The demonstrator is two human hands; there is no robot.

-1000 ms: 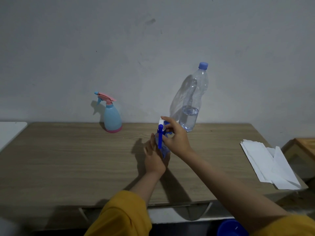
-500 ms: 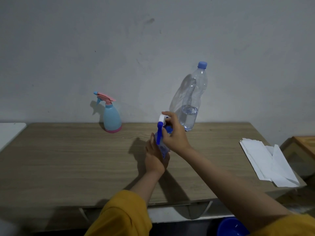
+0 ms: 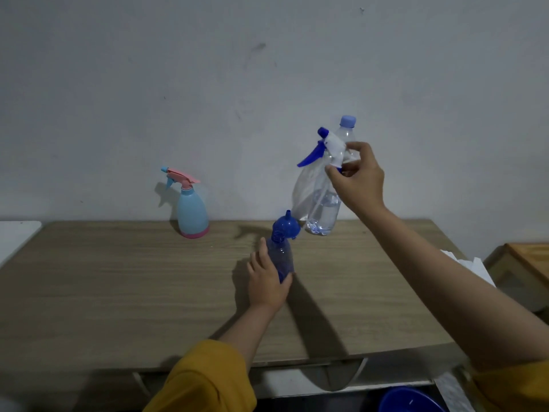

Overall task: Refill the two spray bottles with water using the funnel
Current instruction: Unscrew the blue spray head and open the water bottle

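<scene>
My left hand (image 3: 267, 281) grips the blue spray bottle (image 3: 280, 258), which stands on the wooden table (image 3: 118, 292) with its neck bare. My right hand (image 3: 358, 179) holds the white and blue spray head (image 3: 325, 148) lifted well above the bottle, its thin dip tube hanging down. A blue funnel (image 3: 287, 226) lies upside down on the table just behind the blue bottle. Against the wall stands a clear water bottle (image 3: 326, 209) with a pale blue cap and a little water in it. A light blue spray bottle (image 3: 191, 211) with a pink head stands at the back left.
White papers (image 3: 472, 266) lie at the table's right edge. A blue basin (image 3: 410, 401) sits on the floor below the table's front right. A wooden piece (image 3: 531, 260) stands at the far right, and a white surface (image 3: 15, 236) adjoins the table's left end.
My right hand has pulled the spray head off the blue bottle and raised it up and to the right. The funnel behind the bottle has come into sight. My left hand stays on the bottle.
</scene>
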